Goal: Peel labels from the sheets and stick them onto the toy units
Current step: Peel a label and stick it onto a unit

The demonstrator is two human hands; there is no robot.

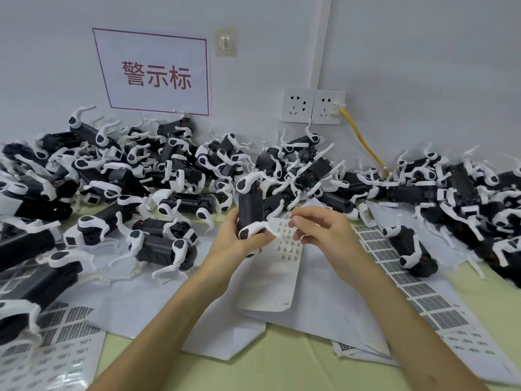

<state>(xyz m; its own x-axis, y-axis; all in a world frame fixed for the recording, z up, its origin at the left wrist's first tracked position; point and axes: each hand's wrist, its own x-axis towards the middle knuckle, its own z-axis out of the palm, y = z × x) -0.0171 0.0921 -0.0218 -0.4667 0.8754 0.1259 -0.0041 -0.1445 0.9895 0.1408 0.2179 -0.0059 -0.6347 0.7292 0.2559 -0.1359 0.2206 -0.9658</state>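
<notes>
Gripping left hand (231, 240): toy unit (249, 205) is clasped upright.
Right hand (321, 232): label sheet (287, 249) top edge is pinched, just right of the toy unit.

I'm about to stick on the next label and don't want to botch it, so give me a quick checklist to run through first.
1. Toy held steady: the left hand grips the toy upright. Ok.
2. Sheet at hand: the right hand pinches the label sheet at its top edge. Ok.
3. Labels left on that sheet: several rows show. Ok.
4. A label peeled free: the fingertips hide it. Cannot tell.
5. Target spot on the toy bare: not visible from here. Cannot tell.
</notes>
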